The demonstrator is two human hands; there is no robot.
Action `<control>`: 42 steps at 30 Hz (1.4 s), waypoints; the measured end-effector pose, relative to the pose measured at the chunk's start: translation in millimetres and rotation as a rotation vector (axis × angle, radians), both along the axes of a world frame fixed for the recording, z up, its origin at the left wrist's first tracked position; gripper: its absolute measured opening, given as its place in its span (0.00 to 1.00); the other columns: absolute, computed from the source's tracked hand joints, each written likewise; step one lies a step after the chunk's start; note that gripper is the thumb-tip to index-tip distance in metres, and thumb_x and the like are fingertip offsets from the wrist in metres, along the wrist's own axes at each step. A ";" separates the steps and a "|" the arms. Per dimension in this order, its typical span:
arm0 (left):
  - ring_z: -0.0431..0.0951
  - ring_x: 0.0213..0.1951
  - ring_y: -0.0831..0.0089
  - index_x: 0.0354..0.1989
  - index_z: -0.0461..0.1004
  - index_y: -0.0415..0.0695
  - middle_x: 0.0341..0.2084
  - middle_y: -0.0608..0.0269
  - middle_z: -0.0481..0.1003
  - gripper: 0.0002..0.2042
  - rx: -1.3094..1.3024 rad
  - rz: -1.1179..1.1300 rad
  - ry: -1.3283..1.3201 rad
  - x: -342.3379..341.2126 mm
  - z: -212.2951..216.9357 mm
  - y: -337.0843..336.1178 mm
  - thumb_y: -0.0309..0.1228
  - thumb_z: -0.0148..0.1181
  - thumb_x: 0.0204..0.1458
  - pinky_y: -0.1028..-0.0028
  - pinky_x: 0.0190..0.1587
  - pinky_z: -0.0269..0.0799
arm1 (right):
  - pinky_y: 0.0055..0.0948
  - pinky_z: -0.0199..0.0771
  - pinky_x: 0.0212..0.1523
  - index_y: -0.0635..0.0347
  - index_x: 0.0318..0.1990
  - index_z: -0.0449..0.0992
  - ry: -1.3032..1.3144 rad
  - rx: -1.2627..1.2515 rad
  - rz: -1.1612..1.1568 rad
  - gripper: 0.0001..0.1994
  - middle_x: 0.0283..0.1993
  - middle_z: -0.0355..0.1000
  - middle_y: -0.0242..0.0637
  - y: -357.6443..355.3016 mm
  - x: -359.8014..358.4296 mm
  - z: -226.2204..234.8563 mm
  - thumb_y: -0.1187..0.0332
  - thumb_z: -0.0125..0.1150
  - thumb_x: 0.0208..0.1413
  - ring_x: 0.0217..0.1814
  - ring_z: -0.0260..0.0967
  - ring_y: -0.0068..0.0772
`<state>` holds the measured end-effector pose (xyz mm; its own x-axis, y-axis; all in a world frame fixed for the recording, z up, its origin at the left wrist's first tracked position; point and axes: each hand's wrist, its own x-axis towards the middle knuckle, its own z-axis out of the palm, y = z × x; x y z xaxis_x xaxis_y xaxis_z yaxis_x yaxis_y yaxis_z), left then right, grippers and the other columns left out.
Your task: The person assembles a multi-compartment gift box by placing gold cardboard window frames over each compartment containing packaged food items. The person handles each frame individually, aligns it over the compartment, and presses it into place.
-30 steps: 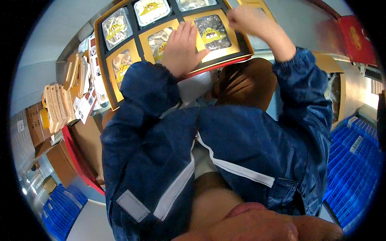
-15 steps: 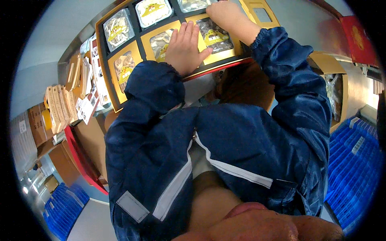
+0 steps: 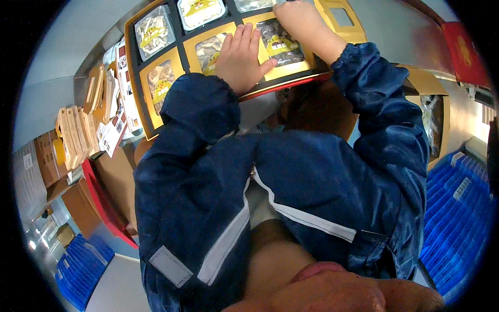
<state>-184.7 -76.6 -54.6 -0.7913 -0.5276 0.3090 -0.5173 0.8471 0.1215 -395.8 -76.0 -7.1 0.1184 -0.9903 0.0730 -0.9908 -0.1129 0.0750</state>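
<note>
Head view: one rectangular gift box with black partitions [image 3: 177, 36] held, in its near row, a gold card-framed pack of pale slices [image 3: 208, 52] and, to its right, a gold card-framed pack of dark pieces [image 3: 283, 48]. Left hand [image 3: 240, 65], flat, fingers extended, thumb spread, gripping nothing, lay over the box's near row between those packs; right hand [image 3: 301, 22], fingers curled, was at the dark pack's far edge, any hold impossible to tell. At the box's right side: a gold windowed card piece [image 3: 347, 33].
</note>
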 end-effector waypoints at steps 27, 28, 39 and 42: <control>0.63 0.67 0.47 0.64 0.64 0.34 0.62 0.39 0.66 0.36 -0.055 -0.013 0.004 -2.1 1.0 -0.3 0.53 0.59 0.58 0.52 0.66 0.59 | 0.32 0.70 0.18 0.62 0.28 0.77 -0.230 0.834 0.145 0.07 0.19 0.74 0.37 13.8 -22.3 24.6 0.68 0.67 0.50 0.16 0.72 0.31; 0.63 0.67 0.47 0.64 0.64 0.34 0.62 0.39 0.66 0.36 -0.050 -0.014 0.004 -1.7 -0.4 -0.8 0.53 0.59 0.58 0.52 0.66 0.59 | 0.31 0.69 0.18 0.62 0.29 0.77 -0.244 0.844 0.113 0.07 0.19 0.74 0.36 14.0 -21.3 23.3 0.69 0.66 0.50 0.16 0.72 0.30; 0.65 0.66 0.51 0.63 0.68 0.35 0.63 0.43 0.67 0.37 -0.083 0.004 0.001 -2.0 -4.3 -1.8 0.55 0.61 0.54 0.54 0.67 0.58 | 0.28 0.72 0.17 0.62 0.36 0.76 -0.273 1.029 -0.059 0.09 0.20 0.75 0.35 26.6 -15.7 37.7 0.65 0.57 0.59 0.16 0.74 0.28; 0.65 0.66 0.51 0.63 0.67 0.35 0.63 0.43 0.68 0.37 -0.085 0.004 0.000 -1.2 -4.9 -2.5 0.55 0.61 0.54 0.54 0.67 0.58 | 0.29 0.73 0.17 0.64 0.35 0.76 -0.306 1.033 -0.016 0.10 0.21 0.74 0.36 24.5 -19.7 33.0 0.65 0.58 0.59 0.17 0.74 0.29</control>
<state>-185.9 -79.0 -59.5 -0.7894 -0.5026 0.3524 -0.5208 0.8523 0.0490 -415.6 -51.5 25.9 0.2238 -0.5907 -0.7752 -0.9531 0.0338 -0.3009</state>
